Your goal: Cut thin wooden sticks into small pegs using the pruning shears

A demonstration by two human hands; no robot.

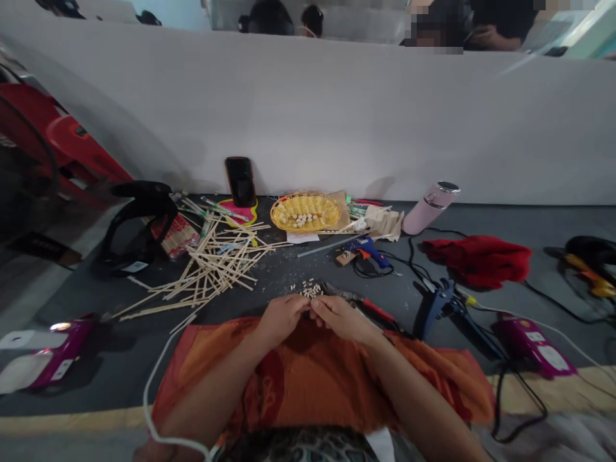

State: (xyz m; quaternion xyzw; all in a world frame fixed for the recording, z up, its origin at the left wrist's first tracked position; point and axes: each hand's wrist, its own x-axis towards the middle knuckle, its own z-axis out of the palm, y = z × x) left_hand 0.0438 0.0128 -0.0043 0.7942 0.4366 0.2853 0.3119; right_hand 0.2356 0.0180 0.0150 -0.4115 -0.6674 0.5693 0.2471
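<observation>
My left hand [285,316] and my right hand [337,316] meet at the fingertips over the front of the table. Their fingers are pinched together, and whatever they hold is too small or hidden to make out. Just beyond the fingertips lies a pile of short cut wooden pieces [312,290]. To the right of it, pliers with red handles [378,311] rest partly behind my right hand. An orange towel [317,378] is spread under my wrists and forearms.
Long thin wooden sticks [216,266] lie heaped at left. At the back stand a yellow basket [283,221] with small pale pieces, a phone [240,181] and a pink bottle [428,210]. A blue glue gun [368,250], blue cutter [440,301] and red cloth [481,260] are right.
</observation>
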